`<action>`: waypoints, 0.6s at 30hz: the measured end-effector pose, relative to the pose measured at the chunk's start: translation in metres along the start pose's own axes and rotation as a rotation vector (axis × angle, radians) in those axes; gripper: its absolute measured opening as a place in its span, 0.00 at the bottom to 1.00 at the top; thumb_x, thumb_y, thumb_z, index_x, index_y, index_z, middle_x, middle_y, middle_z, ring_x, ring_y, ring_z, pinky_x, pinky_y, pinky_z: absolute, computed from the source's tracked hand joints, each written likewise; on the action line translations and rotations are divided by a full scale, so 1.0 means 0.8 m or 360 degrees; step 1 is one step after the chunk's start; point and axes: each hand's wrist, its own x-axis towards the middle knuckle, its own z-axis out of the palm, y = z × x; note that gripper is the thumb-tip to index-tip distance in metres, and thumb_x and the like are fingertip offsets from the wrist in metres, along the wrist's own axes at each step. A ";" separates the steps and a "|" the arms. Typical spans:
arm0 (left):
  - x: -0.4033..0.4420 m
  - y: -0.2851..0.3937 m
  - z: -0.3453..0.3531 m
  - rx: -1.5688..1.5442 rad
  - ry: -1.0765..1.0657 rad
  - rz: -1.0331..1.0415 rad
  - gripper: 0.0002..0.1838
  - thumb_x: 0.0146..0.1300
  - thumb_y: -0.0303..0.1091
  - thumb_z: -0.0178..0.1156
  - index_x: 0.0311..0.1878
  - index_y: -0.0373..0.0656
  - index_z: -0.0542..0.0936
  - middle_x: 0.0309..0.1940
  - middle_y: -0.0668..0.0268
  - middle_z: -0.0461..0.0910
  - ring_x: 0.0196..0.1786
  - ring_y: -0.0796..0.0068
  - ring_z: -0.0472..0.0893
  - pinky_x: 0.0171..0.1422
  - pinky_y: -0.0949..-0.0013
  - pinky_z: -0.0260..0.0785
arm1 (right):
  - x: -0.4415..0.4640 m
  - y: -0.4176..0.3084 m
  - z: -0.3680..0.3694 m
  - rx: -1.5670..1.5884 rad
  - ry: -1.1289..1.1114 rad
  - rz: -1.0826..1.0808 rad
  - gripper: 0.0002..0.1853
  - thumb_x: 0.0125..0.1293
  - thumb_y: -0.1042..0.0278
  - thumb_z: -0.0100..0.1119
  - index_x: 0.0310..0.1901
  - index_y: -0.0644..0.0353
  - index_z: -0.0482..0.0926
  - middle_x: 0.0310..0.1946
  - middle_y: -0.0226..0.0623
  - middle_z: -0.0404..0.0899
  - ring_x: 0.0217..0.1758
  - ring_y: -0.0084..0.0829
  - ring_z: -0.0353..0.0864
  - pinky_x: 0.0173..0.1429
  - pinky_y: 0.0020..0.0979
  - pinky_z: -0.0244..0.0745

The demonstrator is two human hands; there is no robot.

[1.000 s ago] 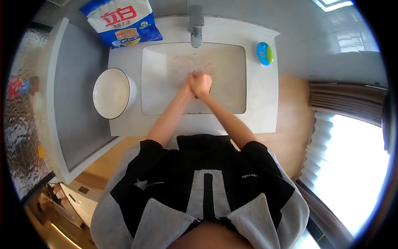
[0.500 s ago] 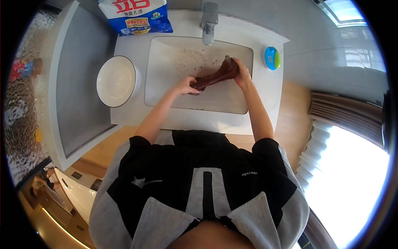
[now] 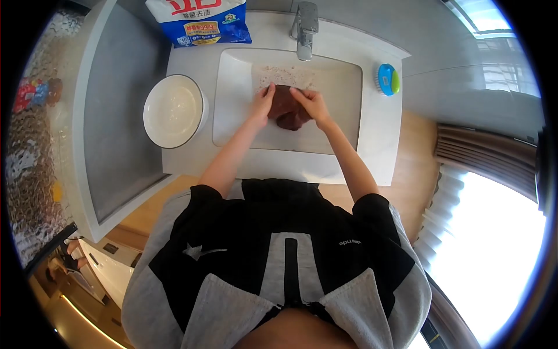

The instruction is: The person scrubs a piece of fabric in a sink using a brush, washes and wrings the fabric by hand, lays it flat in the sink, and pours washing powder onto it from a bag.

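Over the white rectangular sink [image 3: 344, 119], I've got the dark brown bunched cloth [image 3: 285, 106] between left hand [image 3: 263, 106] and right hand [image 3: 315, 106], both sets of fingers pinching it; neither nearer, long axis unclear, loose fold torso-side.

Left hand [image 3: 263, 107]: gripping brown cloth [image 3: 284, 103] by left side
Right hand [image 3: 315, 106]: pinching its right side
White bowl [image 3: 172, 110]: left of sink [image 3: 344, 87]
Brush [image 3: 385, 79]: right of sink
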 end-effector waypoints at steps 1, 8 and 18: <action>-0.015 0.008 0.013 -0.0028 0.0086 -0.0122 0.27 0.61 0.55 0.47 0.49 0.39 0.71 0.43 0.62 0.75 0.44 0.72 0.75 0.49 0.70 0.67 | 0.016 0.005 0.005 0.0025 0.0225 -0.0254 0.21 0.56 0.51 0.58 0.20 0.63 0.77 0.14 0.30 0.74 0.16 0.20 0.65 0.22 0.25 0.61; 0.036 -0.053 0.023 -0.0905 -0.0441 -0.0204 0.25 0.63 0.57 0.32 0.39 0.46 0.70 0.31 0.66 0.74 0.34 0.67 0.75 0.37 0.62 0.69 | -0.030 -0.014 0.086 -0.1101 0.0614 -0.0868 0.19 0.54 0.54 0.52 0.15 0.60 0.77 0.11 0.45 0.71 0.16 0.41 0.74 0.25 0.38 0.68; -0.016 -0.001 0.027 -0.0724 -0.0345 -0.0677 0.15 0.59 0.47 0.46 0.30 0.44 0.72 0.29 0.65 0.74 0.33 0.72 0.75 0.34 0.67 0.70 | -0.003 0.005 0.113 -0.0975 0.0681 -0.0545 0.16 0.51 0.55 0.52 0.16 0.57 0.78 0.14 0.47 0.74 0.19 0.47 0.75 0.29 0.41 0.71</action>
